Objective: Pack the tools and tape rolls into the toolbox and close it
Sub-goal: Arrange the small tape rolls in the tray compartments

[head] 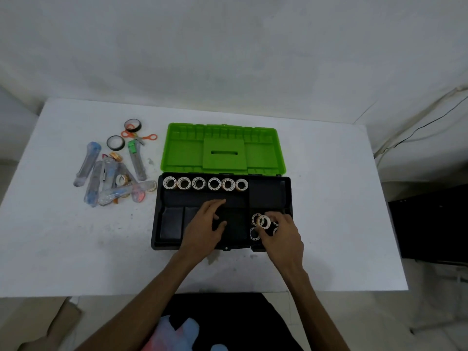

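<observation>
The black toolbox (158, 224) lies open on the white table, its green lid (182, 150) folded back flat. Several white tape rolls (198, 183) stand in a row along the tray's far edge. My left hand (206, 228) hovers over or rests on the tray's middle with loosely spread fingers and holds nothing. My right hand (282, 233) pinches a white tape roll (263, 221) over the near right compartment, where more rolls (254, 234) lie. Left of the box sits a pile of clear-handled tools (111, 178), orange scissors (140, 136), a green utility knife (136, 160) and two black tape rolls (115, 142).
The white table (329, 198) ends at a front edge near my body and backs onto a white wall. A cable (415, 130) runs along the wall on the right. A dark cabinet (430, 224) stands to the right of the table.
</observation>
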